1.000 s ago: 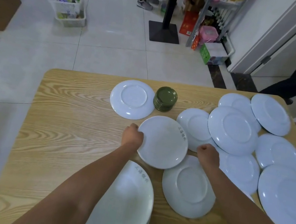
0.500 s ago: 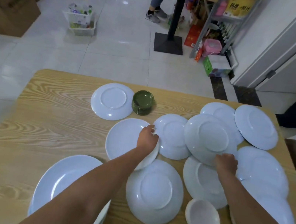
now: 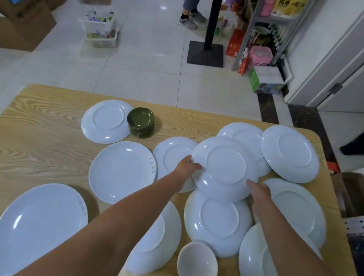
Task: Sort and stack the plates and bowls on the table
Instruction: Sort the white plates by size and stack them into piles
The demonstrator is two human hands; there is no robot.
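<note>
Your left hand (image 3: 189,165) and right hand (image 3: 258,191) grip opposite rims of a bottom-up white plate (image 3: 225,166), which overlaps neighbouring plates (image 3: 215,219) mid-tabletop (image 3: 40,139). A small white bowl (image 3: 197,266) sits near you, and stacked green dishes (image 3: 140,121) stand farther off, to the left.

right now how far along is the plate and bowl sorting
Done: the green dishes sit stacked. In hand: left hand and right hand grip one upside-down plate by its rim. Left: other white plates lie loose or overlapping; the white bowl stands alone.
</note>
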